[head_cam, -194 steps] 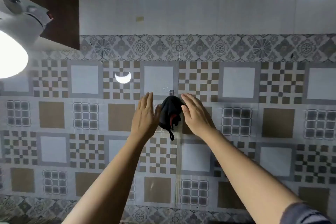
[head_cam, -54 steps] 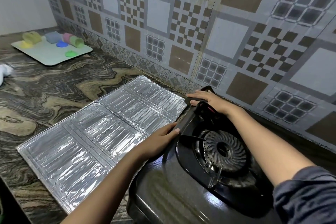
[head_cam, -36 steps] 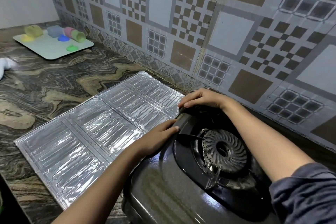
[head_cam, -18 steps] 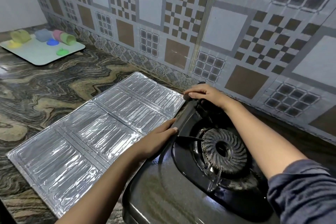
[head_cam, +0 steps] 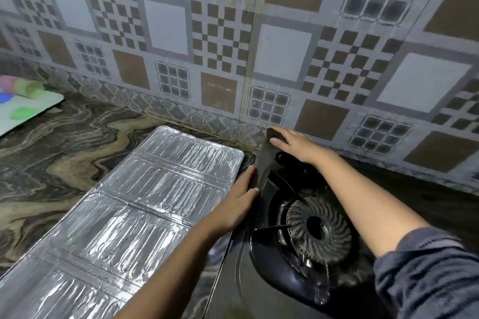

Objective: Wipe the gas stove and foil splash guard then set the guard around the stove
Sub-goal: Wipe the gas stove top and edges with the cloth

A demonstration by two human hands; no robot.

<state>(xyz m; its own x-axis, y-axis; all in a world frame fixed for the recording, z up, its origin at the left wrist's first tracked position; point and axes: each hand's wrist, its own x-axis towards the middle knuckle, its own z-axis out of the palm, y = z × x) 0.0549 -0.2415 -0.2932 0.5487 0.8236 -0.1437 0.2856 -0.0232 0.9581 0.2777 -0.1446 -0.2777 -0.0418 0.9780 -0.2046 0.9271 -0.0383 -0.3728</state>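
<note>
The black gas stove (head_cam: 259,292) sits at the lower right of the marble counter, its round burner (head_cam: 315,225) in the middle. My left hand (head_cam: 238,204) grips the stove's left edge. My right hand (head_cam: 293,145) lies over the stove's far left corner, near the wall. The silver foil splash guard (head_cam: 145,204) lies flat and unfolded on the counter left of the stove, with a narrow gap between them. I see no cloth in either hand.
The patterned tile wall (head_cam: 233,46) runs close behind the stove and guard. A white tray (head_cam: 33,109) with coloured cups (head_cam: 26,87) sits at the far left. Bare marble counter (head_cam: 64,153) lies between tray and guard.
Both hands stay on the stove's left side. The stove has shifted slightly right, opening a gap to the foil guard. The view has turned right, so the tray is near the left edge.
</note>
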